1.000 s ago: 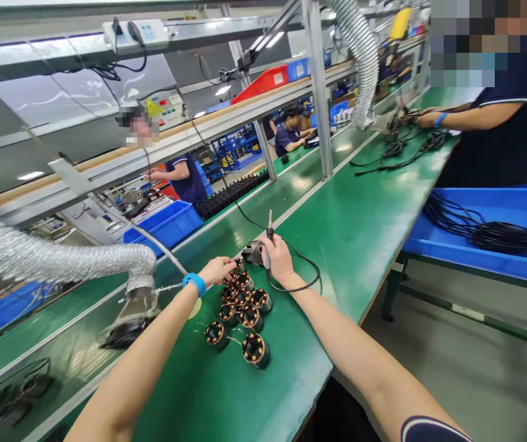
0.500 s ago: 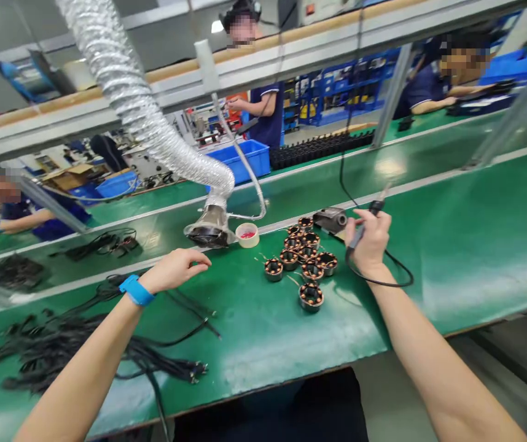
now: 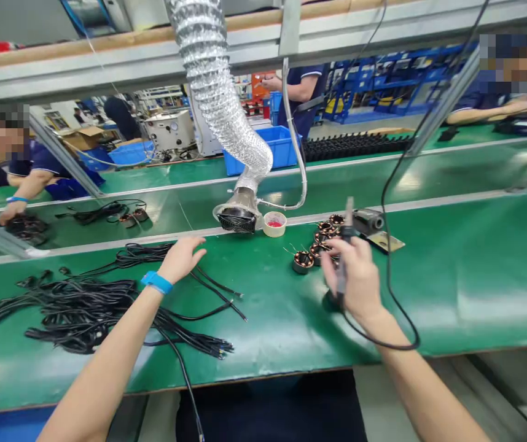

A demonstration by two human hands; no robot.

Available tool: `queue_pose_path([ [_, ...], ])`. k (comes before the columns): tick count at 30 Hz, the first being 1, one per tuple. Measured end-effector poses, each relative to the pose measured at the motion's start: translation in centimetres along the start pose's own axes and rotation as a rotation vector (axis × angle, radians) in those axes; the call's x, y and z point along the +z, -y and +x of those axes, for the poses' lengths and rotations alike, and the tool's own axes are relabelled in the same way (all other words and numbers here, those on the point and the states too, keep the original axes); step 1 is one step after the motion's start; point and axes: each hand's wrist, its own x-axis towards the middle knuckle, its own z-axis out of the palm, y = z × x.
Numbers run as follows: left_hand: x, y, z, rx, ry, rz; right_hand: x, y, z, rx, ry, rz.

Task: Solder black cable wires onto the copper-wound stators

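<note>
My right hand point(image 3: 355, 276) is wrapped round a corded soldering iron point(image 3: 347, 230), its tip pointing up and away from me. Beneath and beside that hand lie several copper-wound stator rings point(image 3: 303, 262), some of them hidden by it. A grey iron holder point(image 3: 368, 221) stands just beyond. My left hand point(image 3: 182, 258), with a blue wristband point(image 3: 156, 282), hovers with fingers apart and nothing in it, over the right end of a pile of black cables point(image 3: 93, 307). A small round tub point(image 3: 274, 224) with something red in it sits between the hands, near the metal rail.
A silver exhaust duct point(image 3: 217, 92) hangs down to a fan hood point(image 3: 238, 215) over the rail. Across the belt stand a blue bin point(image 3: 263, 150) and rows of black parts point(image 3: 355, 146). At the far left a co-worker's hand point(image 3: 12, 210) touches a dark bundle.
My right hand has moved down and nearer over the rings, still holding the iron. My left hand remains near the cables. The camera view has shifted, and a co-worker's hand has reached the dark bundle.
</note>
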Motion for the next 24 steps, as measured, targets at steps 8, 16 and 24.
queue_pose_path([
  [8,5.2,1.3,5.7,-0.194,0.044,-0.182,3.6,4.3,-2.0,0.075,0.349,-0.300],
  [16,2.4,-4.4,0.8,-0.050,0.238,-0.457,6.1,3.8,-2.4,0.087,0.419,-0.277],
  [24,2.0,-7.8,-0.7,-0.114,0.304,-0.806,7.4,6.8,-3.1,0.069,0.424,0.194],
])
